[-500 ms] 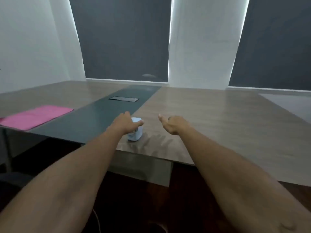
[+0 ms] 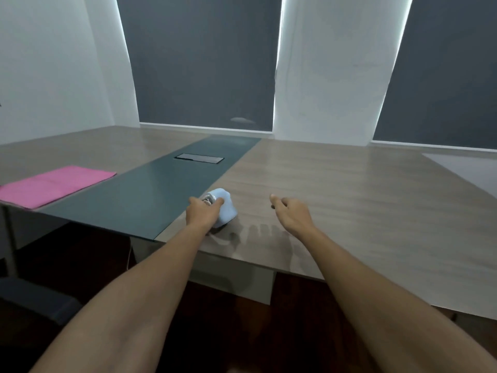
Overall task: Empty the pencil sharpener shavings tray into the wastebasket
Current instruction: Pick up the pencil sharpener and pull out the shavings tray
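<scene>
A small light-blue pencil sharpener (image 2: 226,208) sits near the front edge of the wooden table (image 2: 349,189), tipped over to the right. My left hand (image 2: 202,214) grips its left side, fingers wrapped around the metal part at its top. My right hand (image 2: 291,214) hovers over the table to the right of the sharpener, fingers loosely curled and holding nothing. The shavings tray cannot be made out behind my left hand. No wastebasket is in view.
A dark green strip (image 2: 150,195) runs down the table's middle with a cable hatch (image 2: 199,158) in it. A pink sheet (image 2: 53,184) lies at the left. A dark chair (image 2: 35,300) stands at the lower left. Grey blinds cover the windows behind.
My left hand has closed on the sharpener and tilted it to the right. My right hand has stayed beside it at about the same distance.
</scene>
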Demonstrator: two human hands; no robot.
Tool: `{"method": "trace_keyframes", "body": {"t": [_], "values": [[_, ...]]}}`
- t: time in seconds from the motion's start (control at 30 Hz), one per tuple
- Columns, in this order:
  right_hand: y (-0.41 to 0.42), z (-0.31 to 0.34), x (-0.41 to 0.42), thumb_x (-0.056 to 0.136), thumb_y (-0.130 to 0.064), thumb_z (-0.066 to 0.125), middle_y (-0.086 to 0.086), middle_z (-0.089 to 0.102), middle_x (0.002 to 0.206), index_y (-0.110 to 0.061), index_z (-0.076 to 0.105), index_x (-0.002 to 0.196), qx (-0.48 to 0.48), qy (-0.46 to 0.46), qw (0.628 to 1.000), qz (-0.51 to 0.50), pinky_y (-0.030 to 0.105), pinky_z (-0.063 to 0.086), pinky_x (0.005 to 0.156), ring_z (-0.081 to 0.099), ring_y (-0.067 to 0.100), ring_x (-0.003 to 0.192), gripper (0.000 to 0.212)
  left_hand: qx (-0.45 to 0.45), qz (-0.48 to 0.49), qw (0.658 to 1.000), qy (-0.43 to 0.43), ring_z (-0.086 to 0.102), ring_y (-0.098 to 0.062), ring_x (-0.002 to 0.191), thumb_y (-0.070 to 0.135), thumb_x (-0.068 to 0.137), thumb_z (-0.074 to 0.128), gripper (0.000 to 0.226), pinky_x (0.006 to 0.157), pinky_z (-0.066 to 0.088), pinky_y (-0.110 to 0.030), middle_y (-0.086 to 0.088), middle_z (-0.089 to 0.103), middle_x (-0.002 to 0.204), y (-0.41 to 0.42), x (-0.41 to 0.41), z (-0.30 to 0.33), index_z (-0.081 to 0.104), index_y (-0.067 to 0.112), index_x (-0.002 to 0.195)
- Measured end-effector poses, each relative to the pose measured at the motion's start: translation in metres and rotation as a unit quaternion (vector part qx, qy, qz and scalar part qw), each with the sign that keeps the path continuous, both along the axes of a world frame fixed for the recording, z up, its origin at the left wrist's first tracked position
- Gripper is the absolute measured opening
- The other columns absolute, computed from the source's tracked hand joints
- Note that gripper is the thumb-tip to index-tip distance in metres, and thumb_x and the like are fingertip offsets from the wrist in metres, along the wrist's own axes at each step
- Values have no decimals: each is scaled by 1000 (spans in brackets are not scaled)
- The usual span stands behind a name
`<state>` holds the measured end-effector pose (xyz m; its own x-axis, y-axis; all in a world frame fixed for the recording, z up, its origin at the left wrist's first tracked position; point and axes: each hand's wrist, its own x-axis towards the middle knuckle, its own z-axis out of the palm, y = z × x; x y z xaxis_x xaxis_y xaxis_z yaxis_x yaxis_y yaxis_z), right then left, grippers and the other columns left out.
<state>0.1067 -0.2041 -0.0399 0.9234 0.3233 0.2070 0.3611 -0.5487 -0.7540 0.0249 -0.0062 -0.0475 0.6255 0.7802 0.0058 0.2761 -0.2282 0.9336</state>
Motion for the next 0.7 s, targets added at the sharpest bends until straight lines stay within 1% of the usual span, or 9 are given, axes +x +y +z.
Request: {"method": "trace_keyframes", "body": {"t": [0.03,0.1,0.17,0.2,0.27,0.33,0.47,0.57,0.7], "values": [[-2,1,2,94,-55,41,13,74,97,-4,73,90,13,37,999,11,39,51,84,65,30,95,60,-45,-11,999,-9,59,-35,112,48,73,69,68,90,49,-37,-17,61,126,-1,3,1,52,3,120],[-6,4,0,93,-56,44,11,72,105,-5,71,105,28,142,989,40,37,52,78,64,26,91,60,-144,-46,988,-32,65,-35,104,58,55,69,79,90,56,-46,-14,66,117,-2,12,-3,60,8,115],[-11,6,-1,90,-62,44,12,70,108,-6,66,113,40,241,968,63,34,53,71,63,25,87,65,-225,-78,970,-48,69,-37,98,57,46,71,83,80,59,-54,-15,67,113,-12,19,-6,61,10,113],[-14,5,0,87,-67,46,14,69,109,-5,64,114,48,269,960,67,34,54,71,64,27,87,69,-251,-96,962,-57,69,-38,95,53,50,73,77,73,60,-56,-17,67,111,-22,21,-3,60,10,112],[-19,4,2,81,-73,48,15,67,112,-5,61,114,71,298,950,63,36,56,73,65,28,91,77,-260,-131,954,-64,67,-37,85,44,67,72,59,56,60,-49,-19,66,108,-42,25,4,59,8,111],[-26,3,7,79,-77,48,15,67,115,-7,60,117,97,315,942,60,37,55,78,65,27,93,80,-251,-164,952,-64,64,-35,79,40,76,69,49,50,57,-40,-20,66,106,-56,34,6,60,8,112],[-39,4,10,73,-76,57,11,69,120,-13,66,120,151,324,931,73,41,53,92,67,27,102,79,-240,-205,946,-73,67,-30,84,38,77,69,46,66,56,-37,-16,71,107,-78,49,9,65,9,112],[-52,6,9,82,-59,64,12,69,122,-12,64,123,193,319,925,73,36,55,82,67,25,100,62,-236,-226,942,-79,67,-29,83,37,76,71,46,68,55,-36,-12,71,102,-89,57,13,66,8,112],[-70,5,13,83,-52,68,11,68,119,-9,62,123,239,336,909,62,32,57,73,66,25,102,59,-223,-257,937,-80,66,-27,83,34,79,70,38,63,53,-34,-11,69,101,-102,63,18,65,10,108]]}}
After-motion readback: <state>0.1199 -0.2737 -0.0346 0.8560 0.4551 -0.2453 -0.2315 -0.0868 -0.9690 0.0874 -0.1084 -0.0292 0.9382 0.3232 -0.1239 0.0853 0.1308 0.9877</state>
